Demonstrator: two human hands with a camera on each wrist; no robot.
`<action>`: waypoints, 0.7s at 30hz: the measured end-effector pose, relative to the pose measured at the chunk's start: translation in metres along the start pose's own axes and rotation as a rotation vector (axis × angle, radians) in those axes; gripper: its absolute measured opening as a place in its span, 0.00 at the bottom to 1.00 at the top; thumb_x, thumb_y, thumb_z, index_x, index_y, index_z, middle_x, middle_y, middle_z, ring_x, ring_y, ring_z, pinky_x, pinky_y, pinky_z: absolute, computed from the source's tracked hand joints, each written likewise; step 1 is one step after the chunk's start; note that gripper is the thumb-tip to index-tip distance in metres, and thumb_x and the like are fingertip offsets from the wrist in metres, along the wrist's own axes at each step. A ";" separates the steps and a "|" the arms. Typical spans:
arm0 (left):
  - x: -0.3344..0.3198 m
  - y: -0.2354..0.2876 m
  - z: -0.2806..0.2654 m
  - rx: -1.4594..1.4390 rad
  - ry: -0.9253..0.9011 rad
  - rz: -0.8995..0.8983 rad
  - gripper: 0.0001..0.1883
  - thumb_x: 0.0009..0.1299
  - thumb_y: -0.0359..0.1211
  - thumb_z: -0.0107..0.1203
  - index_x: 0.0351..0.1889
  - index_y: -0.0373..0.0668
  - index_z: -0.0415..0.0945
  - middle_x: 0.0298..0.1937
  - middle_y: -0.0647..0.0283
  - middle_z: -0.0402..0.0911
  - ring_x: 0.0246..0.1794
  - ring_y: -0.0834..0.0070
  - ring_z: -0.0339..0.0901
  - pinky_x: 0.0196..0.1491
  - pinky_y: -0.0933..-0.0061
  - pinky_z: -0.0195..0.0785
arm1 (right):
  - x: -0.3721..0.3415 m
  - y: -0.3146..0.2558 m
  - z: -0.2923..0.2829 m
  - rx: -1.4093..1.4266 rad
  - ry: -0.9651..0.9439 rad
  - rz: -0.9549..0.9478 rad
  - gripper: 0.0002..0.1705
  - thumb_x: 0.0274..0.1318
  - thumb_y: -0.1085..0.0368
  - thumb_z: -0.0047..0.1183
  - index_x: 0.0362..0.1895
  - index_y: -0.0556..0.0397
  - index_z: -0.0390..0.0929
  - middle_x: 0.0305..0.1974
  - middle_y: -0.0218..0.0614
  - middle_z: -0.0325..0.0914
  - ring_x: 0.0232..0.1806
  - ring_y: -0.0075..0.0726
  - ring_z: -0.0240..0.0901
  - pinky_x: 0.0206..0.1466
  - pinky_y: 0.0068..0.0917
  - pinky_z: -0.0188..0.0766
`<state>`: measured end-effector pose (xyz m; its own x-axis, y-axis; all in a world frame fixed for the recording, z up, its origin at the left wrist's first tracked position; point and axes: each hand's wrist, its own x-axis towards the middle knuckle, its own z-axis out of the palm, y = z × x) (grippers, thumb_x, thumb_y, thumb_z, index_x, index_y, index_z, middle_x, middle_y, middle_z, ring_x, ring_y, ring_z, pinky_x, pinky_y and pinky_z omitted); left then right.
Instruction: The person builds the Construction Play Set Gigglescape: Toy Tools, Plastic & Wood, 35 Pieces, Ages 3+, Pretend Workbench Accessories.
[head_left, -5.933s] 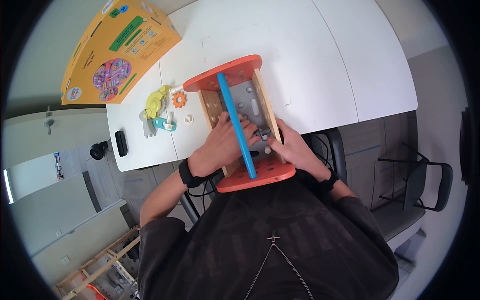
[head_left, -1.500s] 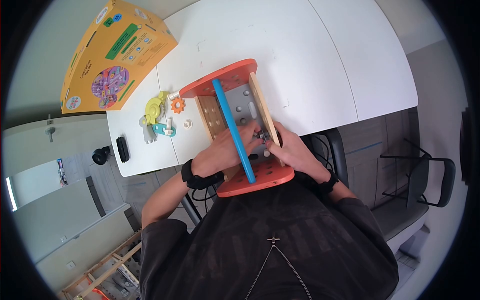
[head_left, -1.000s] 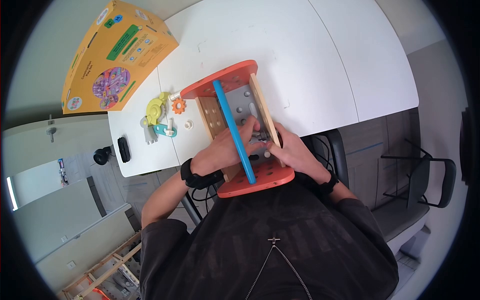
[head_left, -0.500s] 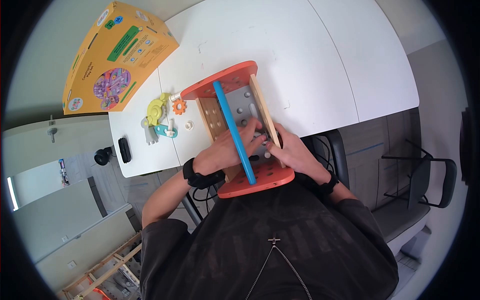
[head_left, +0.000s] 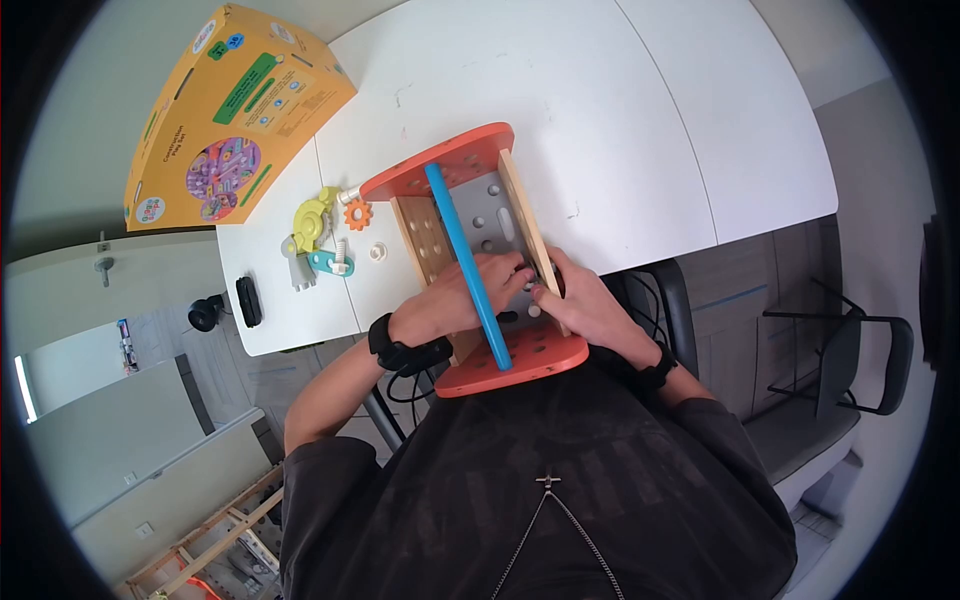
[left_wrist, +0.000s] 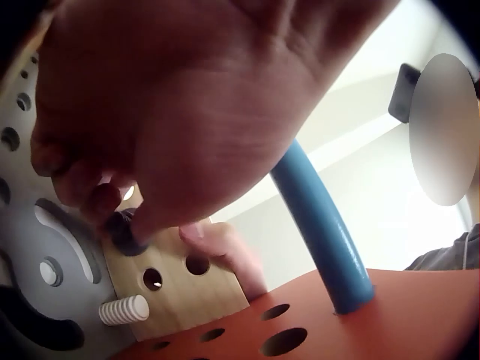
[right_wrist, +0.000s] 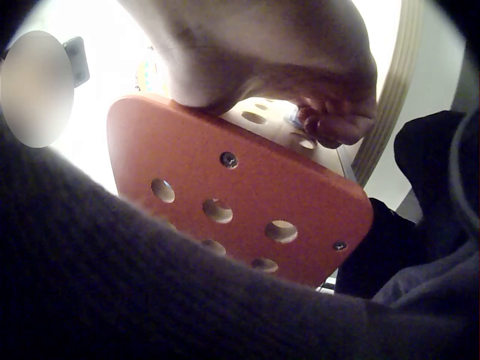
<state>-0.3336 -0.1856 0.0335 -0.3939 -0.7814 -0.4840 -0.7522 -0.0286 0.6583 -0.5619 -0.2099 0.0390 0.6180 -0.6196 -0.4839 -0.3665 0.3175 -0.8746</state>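
Blue rod [head_left: 467, 266], orange-red end panels [head_left: 527, 364], grey base [head_left: 491, 228]

- On the front of the yellow box [head_left: 165, 185], left of its large round purple picture [head_left: 222, 165], dark print [head_left: 174, 147] reads "Construction Play Set" in two lines, running upward.
- Well above that picture, near the box's upper end, a green badge [head_left: 217, 51] carries what looks like "3+".
- Touching or just beside the green badge, further from the picture, sits a blue badge [head_left: 236, 41]; its figure is too small to read surely.
- Above and right of the picture, a green label [head_left: 247, 90] bears pale lettering, illegible.
- Below and left of the picture, a round white logo [head_left: 151, 210] has coloured letters, too blurred to make out.
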 end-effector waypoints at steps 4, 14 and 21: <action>-0.009 0.025 -0.017 -0.055 -0.018 -0.069 0.21 0.86 0.44 0.52 0.64 0.36 0.68 0.39 0.44 0.86 0.42 0.50 0.86 0.48 0.50 0.74 | 0.003 0.009 0.002 -0.001 0.016 -0.042 0.44 0.67 0.59 0.57 0.82 0.64 0.58 0.34 0.46 0.87 0.22 0.35 0.81 0.29 0.34 0.77; -0.006 0.032 -0.024 -0.053 -0.072 -0.126 0.22 0.87 0.44 0.50 0.66 0.34 0.70 0.43 0.44 0.88 0.44 0.51 0.87 0.48 0.52 0.76 | 0.001 0.002 0.001 0.006 0.005 -0.022 0.44 0.68 0.59 0.56 0.82 0.64 0.58 0.33 0.46 0.87 0.21 0.35 0.81 0.30 0.34 0.78; 0.003 -0.001 -0.001 -0.105 0.044 0.015 0.21 0.84 0.43 0.54 0.64 0.35 0.71 0.38 0.48 0.84 0.40 0.55 0.85 0.46 0.52 0.75 | 0.001 0.003 0.001 -0.011 0.008 -0.021 0.44 0.69 0.58 0.57 0.82 0.63 0.58 0.33 0.46 0.88 0.21 0.35 0.81 0.30 0.34 0.77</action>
<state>-0.3333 -0.1881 0.0318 -0.3788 -0.8090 -0.4494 -0.6862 -0.0803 0.7230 -0.5616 -0.2091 0.0357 0.6199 -0.6320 -0.4650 -0.3607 0.2968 -0.8842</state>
